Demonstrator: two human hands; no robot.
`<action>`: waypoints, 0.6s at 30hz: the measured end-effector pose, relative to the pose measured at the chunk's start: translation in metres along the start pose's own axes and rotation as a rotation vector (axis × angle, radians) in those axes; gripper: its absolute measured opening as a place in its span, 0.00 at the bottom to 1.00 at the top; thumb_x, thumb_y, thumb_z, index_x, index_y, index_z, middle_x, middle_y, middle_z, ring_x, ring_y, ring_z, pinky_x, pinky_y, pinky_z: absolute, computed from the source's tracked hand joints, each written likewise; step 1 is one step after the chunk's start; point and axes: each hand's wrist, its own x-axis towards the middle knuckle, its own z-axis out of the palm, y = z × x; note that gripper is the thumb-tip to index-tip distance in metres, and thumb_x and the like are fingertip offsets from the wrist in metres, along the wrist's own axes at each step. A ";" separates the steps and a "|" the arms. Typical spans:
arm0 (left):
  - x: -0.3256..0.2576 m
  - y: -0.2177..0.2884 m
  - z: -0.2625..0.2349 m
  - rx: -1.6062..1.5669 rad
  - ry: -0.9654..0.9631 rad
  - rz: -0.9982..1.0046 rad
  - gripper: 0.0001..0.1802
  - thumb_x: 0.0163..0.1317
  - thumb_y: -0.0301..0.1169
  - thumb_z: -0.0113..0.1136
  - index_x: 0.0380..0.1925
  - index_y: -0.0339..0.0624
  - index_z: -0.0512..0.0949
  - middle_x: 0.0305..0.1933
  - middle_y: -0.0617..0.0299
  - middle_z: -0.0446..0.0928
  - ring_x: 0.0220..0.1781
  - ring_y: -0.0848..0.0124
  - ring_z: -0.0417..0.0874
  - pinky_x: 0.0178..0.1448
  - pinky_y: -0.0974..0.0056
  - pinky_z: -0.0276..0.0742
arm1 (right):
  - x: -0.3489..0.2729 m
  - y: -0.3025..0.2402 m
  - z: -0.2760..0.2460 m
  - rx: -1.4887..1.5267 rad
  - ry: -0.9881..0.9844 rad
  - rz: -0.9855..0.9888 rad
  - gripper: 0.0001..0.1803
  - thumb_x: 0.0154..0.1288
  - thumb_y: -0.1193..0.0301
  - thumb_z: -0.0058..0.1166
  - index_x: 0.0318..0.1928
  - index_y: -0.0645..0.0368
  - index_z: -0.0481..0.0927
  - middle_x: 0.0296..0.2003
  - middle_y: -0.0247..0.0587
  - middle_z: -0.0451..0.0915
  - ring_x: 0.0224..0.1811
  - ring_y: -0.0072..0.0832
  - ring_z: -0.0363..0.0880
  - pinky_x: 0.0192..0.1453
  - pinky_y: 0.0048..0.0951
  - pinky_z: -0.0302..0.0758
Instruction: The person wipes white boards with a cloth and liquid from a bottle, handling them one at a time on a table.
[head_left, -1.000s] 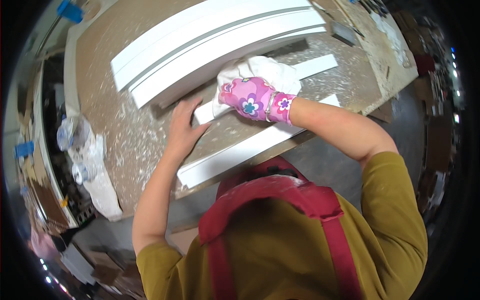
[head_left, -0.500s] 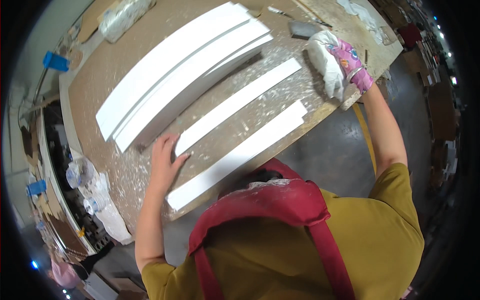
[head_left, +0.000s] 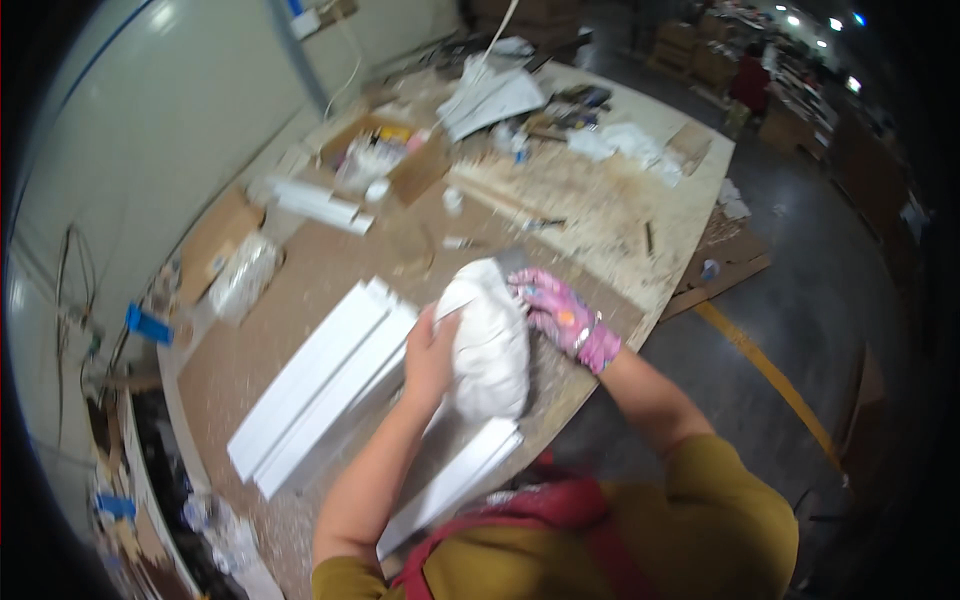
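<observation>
Head view: bare left hand (head_left: 430,352) grips the left side of a bunched white cloth (head_left: 488,345), which sits over the desk (head_left: 310,265) close to its near edge; right hand (head_left: 562,315), in a pink floral glove, is at the cloth's upper right side, fingers bent, can't tell if grasping. White strip (head_left: 458,482) lies along the near edge, stacked white boards (head_left: 320,390) farther in, cardboard box (head_left: 420,176) toward the far edge.

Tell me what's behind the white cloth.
A grey block shows just past the far end of the cloth, on the table. Anything directly behind the cloth is covered.
</observation>
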 end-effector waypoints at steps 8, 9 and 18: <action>0.046 0.022 0.030 0.158 -0.233 0.176 0.22 0.63 0.35 0.57 0.54 0.35 0.71 0.53 0.49 0.73 0.56 0.61 0.74 0.60 0.63 0.66 | 0.003 0.033 0.006 0.152 -0.181 -0.197 0.38 0.64 0.72 0.52 0.70 0.57 0.48 0.68 0.38 0.53 0.70 0.29 0.52 0.70 0.32 0.55; 0.050 0.021 0.028 0.137 -0.215 0.223 0.20 0.63 0.33 0.55 0.53 0.36 0.72 0.47 0.53 0.77 0.49 0.66 0.76 0.55 0.65 0.70 | 0.003 0.034 0.004 0.234 -0.148 -0.123 0.36 0.64 0.74 0.52 0.69 0.57 0.51 0.66 0.38 0.57 0.68 0.28 0.56 0.69 0.32 0.59; 0.101 0.021 -0.022 -0.475 -0.195 -0.295 0.08 0.64 0.24 0.54 0.43 0.38 0.74 0.40 0.64 0.76 0.42 0.76 0.77 0.49 0.70 0.75 | 0.045 0.070 -0.034 0.631 0.004 0.126 0.21 0.63 0.68 0.48 0.55 0.64 0.70 0.49 0.48 0.76 0.49 0.37 0.78 0.55 0.38 0.76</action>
